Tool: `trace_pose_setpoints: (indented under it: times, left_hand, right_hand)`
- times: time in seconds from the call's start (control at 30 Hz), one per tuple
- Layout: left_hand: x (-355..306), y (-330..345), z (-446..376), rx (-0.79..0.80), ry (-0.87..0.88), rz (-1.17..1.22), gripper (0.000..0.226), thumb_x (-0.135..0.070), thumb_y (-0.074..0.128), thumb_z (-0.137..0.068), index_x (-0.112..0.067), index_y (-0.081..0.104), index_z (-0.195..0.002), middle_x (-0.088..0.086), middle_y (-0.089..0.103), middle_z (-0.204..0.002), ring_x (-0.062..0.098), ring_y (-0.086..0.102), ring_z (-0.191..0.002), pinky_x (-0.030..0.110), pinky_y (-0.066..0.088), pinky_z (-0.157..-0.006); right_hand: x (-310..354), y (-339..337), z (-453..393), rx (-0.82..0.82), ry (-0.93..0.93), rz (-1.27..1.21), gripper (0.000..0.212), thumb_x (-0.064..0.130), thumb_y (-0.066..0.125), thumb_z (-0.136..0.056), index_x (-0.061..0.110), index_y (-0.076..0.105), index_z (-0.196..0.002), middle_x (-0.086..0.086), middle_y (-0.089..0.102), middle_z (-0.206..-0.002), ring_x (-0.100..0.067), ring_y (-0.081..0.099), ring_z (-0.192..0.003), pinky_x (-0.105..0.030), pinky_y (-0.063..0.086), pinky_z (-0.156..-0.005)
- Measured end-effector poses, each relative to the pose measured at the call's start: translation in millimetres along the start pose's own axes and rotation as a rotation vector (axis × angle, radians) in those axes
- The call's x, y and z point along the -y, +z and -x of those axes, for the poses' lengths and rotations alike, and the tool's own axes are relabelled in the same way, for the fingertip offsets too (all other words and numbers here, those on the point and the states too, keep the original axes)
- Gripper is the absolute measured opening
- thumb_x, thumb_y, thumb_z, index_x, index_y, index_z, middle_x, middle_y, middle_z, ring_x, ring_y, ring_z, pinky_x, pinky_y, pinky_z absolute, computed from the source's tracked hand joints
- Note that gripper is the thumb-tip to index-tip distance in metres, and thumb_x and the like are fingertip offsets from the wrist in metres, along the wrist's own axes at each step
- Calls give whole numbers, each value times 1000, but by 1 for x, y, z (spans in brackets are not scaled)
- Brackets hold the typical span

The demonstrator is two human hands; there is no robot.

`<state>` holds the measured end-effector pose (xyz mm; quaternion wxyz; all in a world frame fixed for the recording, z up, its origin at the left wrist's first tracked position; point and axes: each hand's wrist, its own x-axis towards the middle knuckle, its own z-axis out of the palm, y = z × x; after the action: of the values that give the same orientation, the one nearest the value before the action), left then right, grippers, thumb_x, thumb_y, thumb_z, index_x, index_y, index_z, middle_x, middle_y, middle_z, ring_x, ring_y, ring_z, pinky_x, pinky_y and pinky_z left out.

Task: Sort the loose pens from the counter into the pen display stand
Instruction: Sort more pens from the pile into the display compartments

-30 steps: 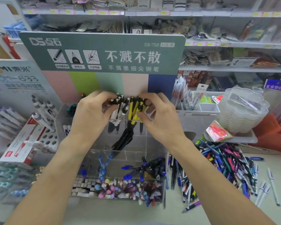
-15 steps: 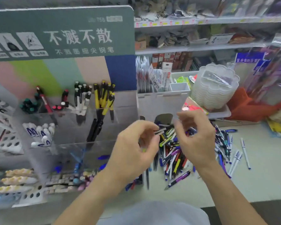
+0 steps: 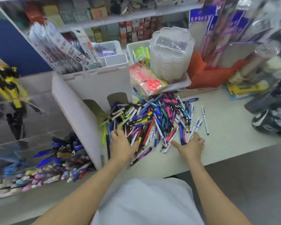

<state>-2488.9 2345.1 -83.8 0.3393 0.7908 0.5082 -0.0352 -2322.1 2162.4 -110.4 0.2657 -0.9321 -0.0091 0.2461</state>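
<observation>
Near the counter's front edge, the left hand lies flat with fingers spread on the near left side of the pen pile, and the right hand rests open-fingered at its near right side, neither gripping a pen yet, probably to rake through and pick matching ones. The pile sprawls mid-counter. Toward the counter's left end stands the clear display stand, its slots partly filled, within reach.

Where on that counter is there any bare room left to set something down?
Bare pale counter lies right of the heap of loose coloured pens, before the dark shoe-like object. A narrower strip runs along the near edge, between the left hand and right hand. Crowded: the heap itself and the back, by the stack of clear plastic boxes.
</observation>
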Motion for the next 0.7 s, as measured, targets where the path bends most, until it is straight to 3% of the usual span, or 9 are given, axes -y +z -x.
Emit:
trace_pose_setpoints:
  times: [0.07, 0.17, 0.3, 0.4, 0.5, 0.6, 0.7]
  left_hand:
    - [-5, 9, -3, -15, -56, -48, 83, -41, 78, -80, -9, 33, -142, 15, 36, -137, 34, 42, -127, 43, 40, -106]
    - [-22, 17, 2, -235, 74, -80, 65, -32, 76, -80, -12, 45, -133, 10, 42, -130, 28, 39, -123, 43, 39, -107]
    - [-62, 30, 1, -223, 257, 12, 54, -32, 71, -83, -12, 49, -128, 3, 43, -121, 20, 41, -116, 38, 43, -103]
    - [-87, 48, -15, -152, 245, -46, 72, -43, 71, -85, -8, 40, -141, 7, 41, -132, 24, 39, -122, 37, 37, -105]
    - [-105, 65, -35, -40, 128, -25, 84, -52, 68, -85, -4, 34, -146, 11, 37, -139, 27, 32, -131, 40, 32, -111]
    - [-115, 76, -45, -47, 91, -125, 80, -59, 64, -85, -3, 41, -136, 13, 43, -133, 28, 36, -126, 39, 37, -105]
    - [-125, 78, -49, -41, 102, -191, 74, -59, 64, -86, -3, 44, -130, 13, 46, -128, 29, 43, -121, 38, 42, -98]
  right_hand:
    - [2, 2, -10, 0, -41, -86, 101, 36, 92, -70, -1, 37, -146, -21, 42, -142, -32, 36, -132, -41, 37, -108]
    - [8, -8, -27, -18, -52, -156, 82, 29, 88, -77, 2, 44, -140, -18, 43, -139, -33, 48, -125, -38, 43, -100]
    - [3, -39, -61, -275, -25, -65, 97, 46, 88, -71, 9, 37, -145, -19, 33, -142, -39, 38, -125, -53, 42, -103]
    - [3, -52, -93, -135, 25, 12, 112, 63, 82, -71, 11, 28, -154, -18, 28, -148, -39, 31, -132, -54, 36, -107]
    - [14, -45, -105, 30, -83, -60, 110, 61, 80, -76, 7, 27, -156, -15, 29, -149, -35, 29, -140, -46, 33, -115]
    - [30, -29, -98, 104, -128, -126, 106, 62, 77, -78, 5, 30, -155, -12, 31, -150, -30, 34, -142, -41, 33, -116]
    - [40, -17, -97, 109, -126, -118, 86, 47, 76, -85, 2, 38, -148, -15, 40, -143, -31, 43, -133, -36, 39, -108]
